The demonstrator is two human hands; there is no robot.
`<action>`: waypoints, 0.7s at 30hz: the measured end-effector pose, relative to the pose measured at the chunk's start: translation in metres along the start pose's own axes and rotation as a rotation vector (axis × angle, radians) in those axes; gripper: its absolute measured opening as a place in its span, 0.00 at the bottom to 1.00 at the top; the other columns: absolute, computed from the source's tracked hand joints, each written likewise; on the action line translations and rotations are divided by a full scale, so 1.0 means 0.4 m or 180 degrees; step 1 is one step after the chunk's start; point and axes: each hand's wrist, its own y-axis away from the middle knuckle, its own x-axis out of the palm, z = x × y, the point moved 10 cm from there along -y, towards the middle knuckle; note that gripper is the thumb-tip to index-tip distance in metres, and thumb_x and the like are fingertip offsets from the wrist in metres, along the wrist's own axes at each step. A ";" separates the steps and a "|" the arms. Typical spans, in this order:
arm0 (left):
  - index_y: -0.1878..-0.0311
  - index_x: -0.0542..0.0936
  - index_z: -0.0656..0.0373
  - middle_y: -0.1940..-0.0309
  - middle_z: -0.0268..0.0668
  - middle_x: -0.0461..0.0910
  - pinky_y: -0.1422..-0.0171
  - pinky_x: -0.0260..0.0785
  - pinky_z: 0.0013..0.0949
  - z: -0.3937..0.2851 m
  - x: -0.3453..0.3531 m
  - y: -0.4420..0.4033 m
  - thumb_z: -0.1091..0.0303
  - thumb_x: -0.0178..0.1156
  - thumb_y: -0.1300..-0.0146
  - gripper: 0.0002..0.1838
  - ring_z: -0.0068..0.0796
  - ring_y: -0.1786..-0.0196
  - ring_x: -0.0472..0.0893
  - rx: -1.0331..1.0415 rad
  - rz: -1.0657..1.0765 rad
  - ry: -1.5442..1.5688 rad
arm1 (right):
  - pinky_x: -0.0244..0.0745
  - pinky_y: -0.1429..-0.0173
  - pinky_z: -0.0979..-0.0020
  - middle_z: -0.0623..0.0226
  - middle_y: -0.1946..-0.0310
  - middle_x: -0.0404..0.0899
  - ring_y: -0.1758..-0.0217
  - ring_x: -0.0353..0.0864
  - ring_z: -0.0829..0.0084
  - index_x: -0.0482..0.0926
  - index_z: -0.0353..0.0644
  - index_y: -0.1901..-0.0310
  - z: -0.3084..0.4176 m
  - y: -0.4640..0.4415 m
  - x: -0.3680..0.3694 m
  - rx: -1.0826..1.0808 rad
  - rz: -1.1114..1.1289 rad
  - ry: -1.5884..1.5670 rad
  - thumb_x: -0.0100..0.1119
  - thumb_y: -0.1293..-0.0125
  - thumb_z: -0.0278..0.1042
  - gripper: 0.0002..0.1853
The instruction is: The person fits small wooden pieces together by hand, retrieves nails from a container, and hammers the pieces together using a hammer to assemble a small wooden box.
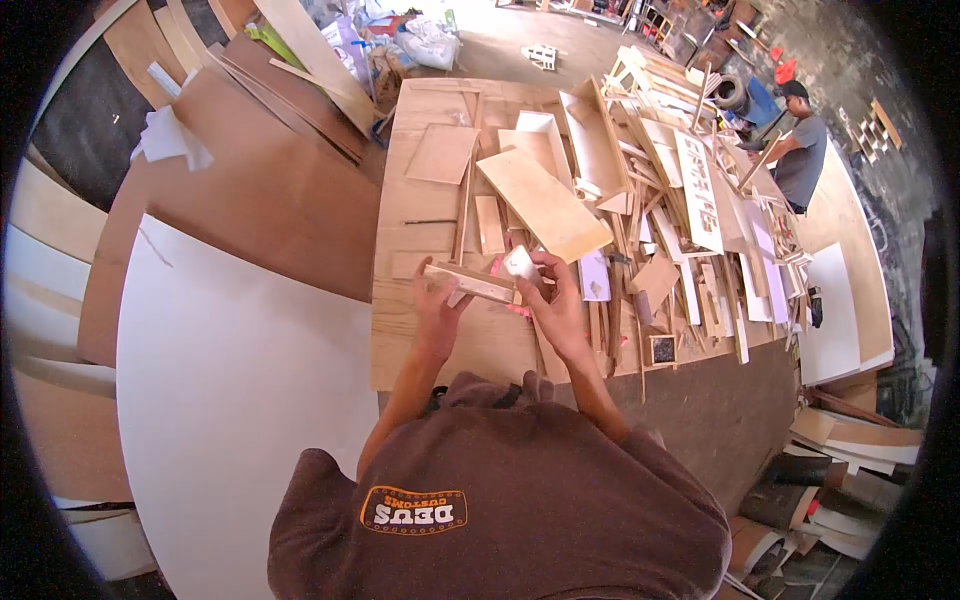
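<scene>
My left hand (436, 310) is closed around the left end of a short, narrow wooden piece (472, 281), held above the near part of the worktable (410, 350). At the right end of that piece, my right hand (560, 305) pinches a small white, roundish-cornered object (520, 263); its kind is not clear. The white object sits against or just beside the wood; I cannot tell whether they touch. Small pink bits show behind and below my fingers. Just beyond my hands lies a pale rectangular board (545, 205).
Wood offcuts (655, 280) are piled across the table's right side, with a board bearing cut-out letters (698, 190). An open wooden box (597, 140) stands at the back. A large white sheet (240, 400) lies left. Another person (800, 155) stands at the far right.
</scene>
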 end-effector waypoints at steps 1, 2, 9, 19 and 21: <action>0.27 0.53 0.52 0.37 0.43 0.66 0.29 0.66 0.44 -0.012 0.010 0.015 0.76 0.63 0.37 0.40 0.37 0.36 0.71 0.0093 -0.0110 -0.0216 | 0.71 0.41 0.72 0.65 0.50 0.73 0.45 0.73 0.76 0.69 0.36 0.40 0.008 0.009 0.002 0.0079 0.0043 0.0097 0.63 0.34 0.25 0.22; 0.27 0.53 0.52 0.36 0.43 0.66 0.29 0.65 0.42 -0.021 0.014 0.025 0.78 0.63 0.39 0.40 0.37 0.36 0.70 0.0193 -0.0215 -0.0432 | 0.71 0.41 0.72 0.65 0.50 0.73 0.45 0.73 0.76 0.69 0.36 0.40 0.013 0.016 0.001 0.0090 0.0030 0.0087 0.63 0.34 0.25 0.22; 0.27 0.55 0.54 0.34 0.41 0.65 0.27 0.61 0.39 -0.024 0.056 0.056 0.79 0.64 0.39 0.40 0.35 0.34 0.69 0.0243 0.0016 -0.0951 | 0.75 0.51 0.72 0.60 0.52 0.74 0.51 0.78 0.67 0.74 0.34 0.41 0.202 0.080 0.010 -0.0961 -0.0205 0.1214 0.70 0.41 0.24 0.26; 0.25 0.54 0.54 0.31 0.37 0.63 0.26 0.62 0.40 -0.049 0.118 0.100 0.81 0.65 0.41 0.43 0.35 0.29 0.66 0.0633 0.0548 -0.1441 | 0.75 0.47 0.65 0.51 0.49 0.77 0.49 0.79 0.58 0.72 0.36 0.35 0.215 0.115 0.078 -0.0701 0.0197 0.1262 0.71 0.42 0.25 0.32; 0.25 0.55 0.54 0.30 0.37 0.63 0.26 0.63 0.40 -0.065 0.129 0.109 0.82 0.65 0.42 0.44 0.35 0.29 0.66 0.0729 0.0550 -0.1636 | 0.75 0.46 0.65 0.51 0.48 0.78 0.48 0.79 0.58 0.72 0.36 0.36 0.211 0.119 0.085 -0.0833 0.0196 0.1165 0.71 0.42 0.25 0.32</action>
